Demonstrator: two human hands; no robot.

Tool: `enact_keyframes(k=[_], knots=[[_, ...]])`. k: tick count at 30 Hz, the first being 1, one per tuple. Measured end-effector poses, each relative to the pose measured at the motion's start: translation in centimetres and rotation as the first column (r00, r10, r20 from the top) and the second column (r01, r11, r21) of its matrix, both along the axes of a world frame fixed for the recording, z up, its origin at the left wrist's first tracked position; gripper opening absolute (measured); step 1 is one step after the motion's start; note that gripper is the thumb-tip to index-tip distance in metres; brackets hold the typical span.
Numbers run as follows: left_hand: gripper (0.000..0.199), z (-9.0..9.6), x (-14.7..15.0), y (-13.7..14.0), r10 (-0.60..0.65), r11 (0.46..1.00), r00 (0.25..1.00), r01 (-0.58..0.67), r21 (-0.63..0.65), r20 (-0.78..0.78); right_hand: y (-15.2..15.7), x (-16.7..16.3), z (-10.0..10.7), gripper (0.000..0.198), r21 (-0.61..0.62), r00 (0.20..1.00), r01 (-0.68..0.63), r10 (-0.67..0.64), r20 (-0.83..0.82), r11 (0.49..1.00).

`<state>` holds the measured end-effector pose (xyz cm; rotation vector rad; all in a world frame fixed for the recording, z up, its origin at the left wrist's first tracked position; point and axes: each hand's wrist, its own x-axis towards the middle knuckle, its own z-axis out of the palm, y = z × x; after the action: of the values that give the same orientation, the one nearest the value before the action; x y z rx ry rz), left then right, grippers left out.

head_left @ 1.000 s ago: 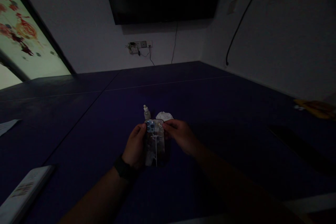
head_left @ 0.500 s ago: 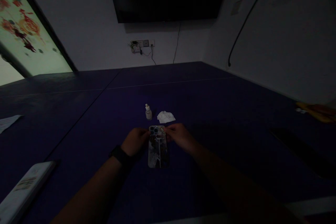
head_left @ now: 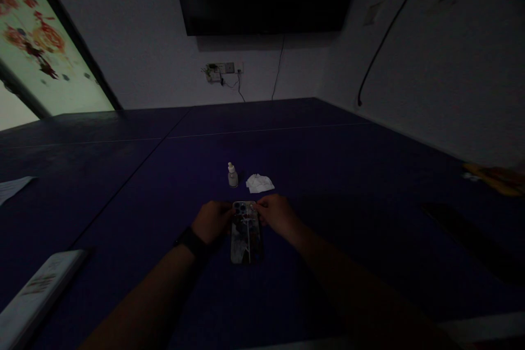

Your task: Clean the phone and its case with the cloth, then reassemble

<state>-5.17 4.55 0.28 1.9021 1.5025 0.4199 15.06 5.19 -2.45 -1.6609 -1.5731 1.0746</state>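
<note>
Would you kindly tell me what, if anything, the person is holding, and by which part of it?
A phone, by the two corners of its far end: left hand at the left, right hand at the right.

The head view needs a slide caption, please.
Left hand and right hand hold a phone near a bottle and tissue.

The purple table [head_left: 303, 153] carries a small bottle [head_left: 233, 178], a crumpled white tissue [head_left: 260, 184], a white box [head_left: 39, 292] and paper [head_left: 14, 188].
</note>
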Motion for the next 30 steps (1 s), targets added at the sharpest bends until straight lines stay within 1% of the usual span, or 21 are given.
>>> enact_keyframes(k=[5, 10, 13, 15, 17, 19, 22, 24, 26, 30], knots=[[0.032, -0.2, 0.0, -0.3, 0.010, 1.000, 1.000, -0.010, 0.027, 0.020, 0.1, -0.1, -0.4, 0.014, 0.038, 1.000, 0.001, -0.002, 0.028, 0.999], [0.035, -0.6, 0.0, -0.3, 0.008, 0.996, 1.000, -0.010, 0.087, 0.027, 0.1, -0.1, -0.7, 0.016, 0.107, 0.996, -0.005, -0.004, 0.085, 0.994], [0.043, -0.8, -0.6, 0.1, 0.021, 0.981, 0.999, -0.015, 0.194, -0.029, 0.4, 0.7, -0.4, 0.022, 0.219, 0.986, -0.022, -0.016, 0.169, 0.976], [0.041, -0.9, -1.3, 0.7, 0.028, 0.956, 0.995, 0.000, 0.292, -0.092, 0.7, 1.6, -0.2, 0.023, 0.307, 0.970, -0.035, -0.042, 0.241, 0.951], [0.037, -1.1, -1.9, 1.4, 0.013, 0.925, 0.986, 0.051, 0.375, -0.165, 1.2, 2.6, 0.0, 0.020, 0.373, 0.947, -0.055, -0.069, 0.312, 0.926], [0.036, -1.3, -2.4, 2.2, -0.024, 0.894, 0.972, 0.126, 0.431, -0.235, 1.7, 3.5, -0.1, 0.023, 0.411, 0.920, -0.074, -0.097, 0.380, 0.909], [0.036, -1.7, -2.8, 3.1, -0.101, 0.848, 0.943, 0.249, 0.468, -0.317, 2.5, 4.6, -0.6, 0.029, 0.433, 0.866, -0.079, -0.154, 0.476, 0.898], [0.037, -2.0, -3.0, 3.4, -0.132, 0.825, 0.925, 0.302, 0.477, -0.356, 2.9, 5.2, -1.0, 0.034, 0.432, 0.823, -0.063, -0.198, 0.532, 0.899], [0.039, -2.5, -3.3, 3.6, -0.111, 0.816, 0.917, 0.303, 0.492, -0.382, 3.2, 5.7, -1.3, 0.040, 0.421, 0.779, -0.046, -0.231, 0.583, 0.906], [0.052, -3.8, -3.8, 3.8, 0.041, 0.823, 0.913, 0.200, 0.533, -0.405, 3.4, 6.3, -1.8, 0.056, 0.366, 0.699, -0.043, -0.234, 0.676, 0.930]])
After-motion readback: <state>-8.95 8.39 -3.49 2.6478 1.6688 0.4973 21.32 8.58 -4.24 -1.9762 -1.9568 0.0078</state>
